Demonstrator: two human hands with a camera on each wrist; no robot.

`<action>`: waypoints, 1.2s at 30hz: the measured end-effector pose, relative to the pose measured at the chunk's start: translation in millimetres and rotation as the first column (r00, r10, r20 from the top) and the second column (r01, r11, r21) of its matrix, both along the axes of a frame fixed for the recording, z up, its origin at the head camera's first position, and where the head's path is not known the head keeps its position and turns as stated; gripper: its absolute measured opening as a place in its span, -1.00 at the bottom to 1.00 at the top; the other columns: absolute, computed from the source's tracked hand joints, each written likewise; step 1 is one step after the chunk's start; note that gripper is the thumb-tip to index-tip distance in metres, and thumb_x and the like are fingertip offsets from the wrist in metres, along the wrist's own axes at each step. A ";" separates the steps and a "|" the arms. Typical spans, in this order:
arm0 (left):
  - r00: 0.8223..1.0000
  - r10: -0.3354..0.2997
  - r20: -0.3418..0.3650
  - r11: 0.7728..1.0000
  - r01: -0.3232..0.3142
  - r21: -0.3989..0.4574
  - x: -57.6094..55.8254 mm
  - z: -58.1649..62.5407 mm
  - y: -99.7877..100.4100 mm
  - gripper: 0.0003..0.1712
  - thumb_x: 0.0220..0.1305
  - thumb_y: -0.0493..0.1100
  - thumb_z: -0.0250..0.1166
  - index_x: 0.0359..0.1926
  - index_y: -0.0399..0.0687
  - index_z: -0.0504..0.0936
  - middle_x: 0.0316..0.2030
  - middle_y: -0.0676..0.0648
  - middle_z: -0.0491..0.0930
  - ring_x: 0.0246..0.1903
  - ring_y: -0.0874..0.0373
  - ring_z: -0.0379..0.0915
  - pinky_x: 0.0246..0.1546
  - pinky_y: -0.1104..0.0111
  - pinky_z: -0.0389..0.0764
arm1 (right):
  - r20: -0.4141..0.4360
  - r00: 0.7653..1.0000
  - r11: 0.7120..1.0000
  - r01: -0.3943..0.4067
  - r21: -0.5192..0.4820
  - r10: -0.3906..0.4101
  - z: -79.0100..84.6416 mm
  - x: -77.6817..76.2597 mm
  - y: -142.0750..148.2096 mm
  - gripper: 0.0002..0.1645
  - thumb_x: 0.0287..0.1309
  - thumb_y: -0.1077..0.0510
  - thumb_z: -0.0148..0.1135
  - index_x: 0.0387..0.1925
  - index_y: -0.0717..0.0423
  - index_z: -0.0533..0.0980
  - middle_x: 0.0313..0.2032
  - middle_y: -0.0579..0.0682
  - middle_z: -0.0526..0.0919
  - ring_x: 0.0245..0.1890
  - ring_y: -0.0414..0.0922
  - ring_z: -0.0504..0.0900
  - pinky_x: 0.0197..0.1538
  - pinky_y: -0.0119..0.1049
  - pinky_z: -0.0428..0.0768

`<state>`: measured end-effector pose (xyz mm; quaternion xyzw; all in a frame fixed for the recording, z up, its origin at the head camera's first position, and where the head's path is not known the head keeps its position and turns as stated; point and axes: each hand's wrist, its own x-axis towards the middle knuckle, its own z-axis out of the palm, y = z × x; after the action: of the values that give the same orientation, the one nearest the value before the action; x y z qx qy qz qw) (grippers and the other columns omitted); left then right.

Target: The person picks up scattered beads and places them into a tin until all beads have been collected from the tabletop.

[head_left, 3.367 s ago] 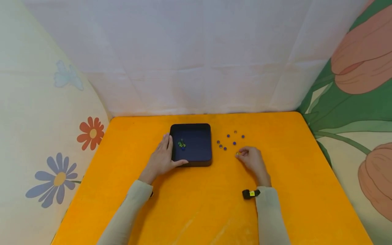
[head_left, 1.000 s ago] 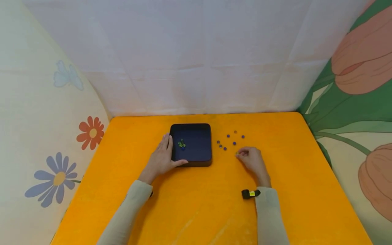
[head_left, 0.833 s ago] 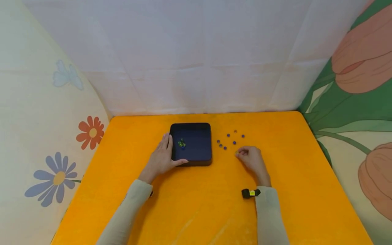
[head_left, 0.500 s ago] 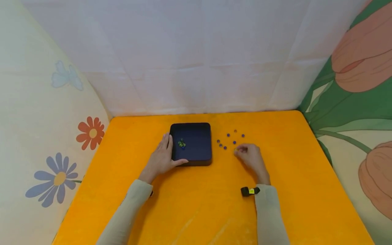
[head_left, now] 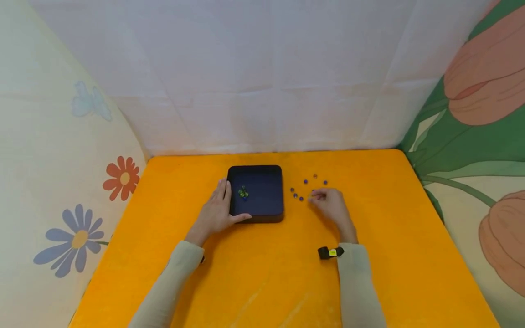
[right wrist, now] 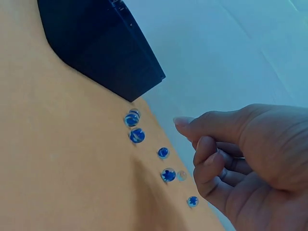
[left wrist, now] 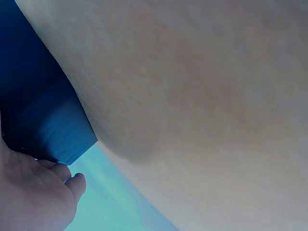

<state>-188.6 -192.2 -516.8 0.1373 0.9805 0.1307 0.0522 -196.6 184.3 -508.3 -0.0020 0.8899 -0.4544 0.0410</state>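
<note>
A dark square tray sits on the table, with several green and blue marbles near its left wall. My left hand lies against that wall with straight fingers, its thumb along the front rim. To the tray's right, my right hand pinches a small yellowish marble between thumb and forefinger. It barely shows in the head view, and the thumb hides it in the right wrist view. Close by lie several blue-streaked glass marbles; one is partly covered by my right fingers in the head view.
An orange cloth covers the table. Behind it hangs a pale sheet, with flower-printed cloths at both sides. A clear marble lies farthest back in the loose group.
My right hand has moved left and slightly away from the body, carrying the yellowish marble towards the tray. The left hand, the tray and the loose marbles have stayed in place.
</note>
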 end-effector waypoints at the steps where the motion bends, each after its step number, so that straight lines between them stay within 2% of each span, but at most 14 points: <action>1: 1.000 0.002 0.004 1.000 -0.002 0.001 0.0 -0.3 0.1 0.62 0.05 0.82 0.07 0.69 -0.22 -0.30 0.71 -0.28 -0.39 0.71 -0.23 -0.32 0.64 -0.13 0.11 | -0.002 1.000 1.000 -0.002 -0.003 0.002 1.8 0.2 -1.6 -0.73 0.34 0.08 0.44 -0.12 0.23 0.75 -0.25 0.15 0.77 -0.32 -0.05 0.64 -0.21 -0.27 0.62; 12: 1.000 -0.003 0.005 1.000 0.003 -0.005 0.5 0.4 -0.5 0.61 0.08 0.78 0.13 0.68 -0.25 -0.29 0.71 -0.29 -0.39 0.70 -0.26 -0.30 0.64 -0.13 0.12 | -0.015 0.999 0.999 -0.031 -0.031 0.031 10.2 -5.2 -18.9 -0.76 0.33 0.10 0.45 -0.13 0.21 0.75 -0.22 0.15 0.80 -0.34 -0.07 0.66 -0.26 -0.30 0.63; 26: 1.000 0.000 -0.004 1.000 0.000 0.000 -0.7 -0.2 -0.1 0.61 0.08 0.78 0.13 0.69 -0.23 -0.29 0.71 -0.27 -0.40 0.71 -0.24 -0.31 0.65 -0.12 0.10 | -0.075 0.994 0.996 -0.077 -0.039 0.074 25.6 -17.6 -37.4 -0.76 0.31 0.11 0.46 -0.13 0.22 0.75 -0.29 0.14 0.79 -0.37 -0.08 0.70 -0.31 -0.32 0.68; 36: 1.000 -0.005 -0.002 1.000 0.005 -0.004 1.0 -1.1 -0.6 0.59 0.10 0.76 0.14 0.69 -0.25 -0.29 0.71 -0.28 -0.40 0.70 -0.26 -0.30 0.64 -0.14 0.10 | -0.029 0.995 0.992 -0.099 -0.077 0.097 31.9 -27.5 -50.4 -0.76 0.34 0.11 0.43 -0.09 0.20 0.73 -0.28 0.12 0.77 -0.37 0.00 0.71 -0.36 -0.30 0.65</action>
<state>-187.6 -192.7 -517.9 0.1396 0.9805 0.1284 0.0517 -224.1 134.0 -476.4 -0.0529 0.8706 -0.4863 0.0521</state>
